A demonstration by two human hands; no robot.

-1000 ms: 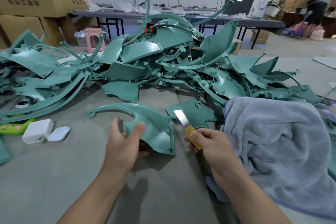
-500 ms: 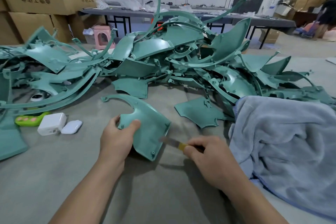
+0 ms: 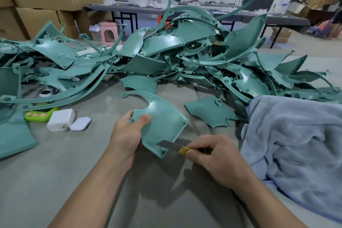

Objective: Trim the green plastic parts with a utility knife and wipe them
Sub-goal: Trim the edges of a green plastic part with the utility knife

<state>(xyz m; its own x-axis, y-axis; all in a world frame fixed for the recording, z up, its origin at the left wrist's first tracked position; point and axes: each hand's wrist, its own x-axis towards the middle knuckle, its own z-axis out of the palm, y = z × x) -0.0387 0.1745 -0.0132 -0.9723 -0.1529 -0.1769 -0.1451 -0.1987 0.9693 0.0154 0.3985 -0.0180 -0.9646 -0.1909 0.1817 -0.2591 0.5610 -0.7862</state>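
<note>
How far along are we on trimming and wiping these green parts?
Done: nothing I can tell apart as finished. In hand: the left hand grips one curved green part, and the right hand holds the utility knife with its blade against the part's lower edge, so trimming is under way. Left: wiping it with the grey-blue towel, lying unused at the right, then the big pile of green parts behind.

teal green plastic part [image 3: 162, 122], yellow-handled knife [image 3: 177, 147], pale blue towel [image 3: 296, 146], white charger [image 3: 61, 119]

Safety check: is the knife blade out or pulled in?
Out. The knife has bare blade reaching from the right hand onto the green part.
</note>
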